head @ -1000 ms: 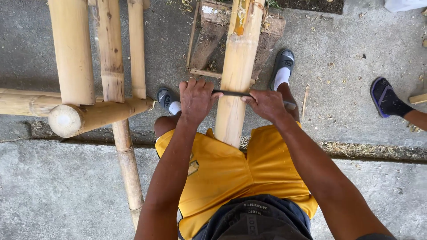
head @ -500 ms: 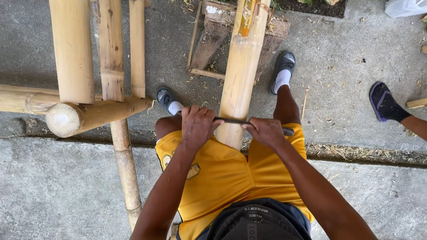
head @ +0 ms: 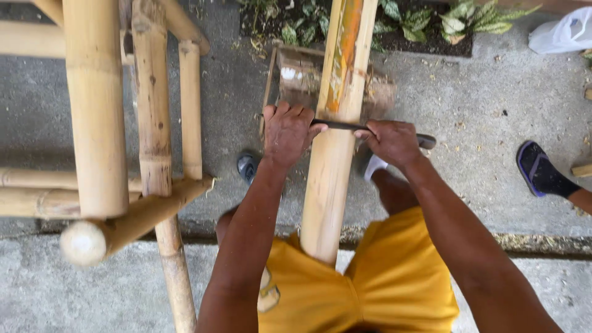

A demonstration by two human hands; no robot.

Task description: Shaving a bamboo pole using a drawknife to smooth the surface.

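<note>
A thick pale bamboo pole [head: 333,179] runs from between my knees away toward a small wooden block stand [head: 296,77]. A dark flat blade [head: 342,126] lies crosswise over the pole. My left hand [head: 288,132] grips the blade's left end, and my right hand [head: 391,142] grips its right end, whose dark tip sticks out past my fist. Above the blade the pole shows a scraped orange-yellow strip [head: 346,49]. I wear yellow shorts [head: 376,290].
A bamboo frame [head: 123,154] of several poles stands at the left. Another person's foot in a blue slipper [head: 542,169] is at the right edge. Green plants [head: 431,18] and a white plastic bag [head: 564,34] lie at the far side of the concrete floor.
Both hands and the blade have slid up the pole, away from my body, from near my lap to just below the scraped strip.
</note>
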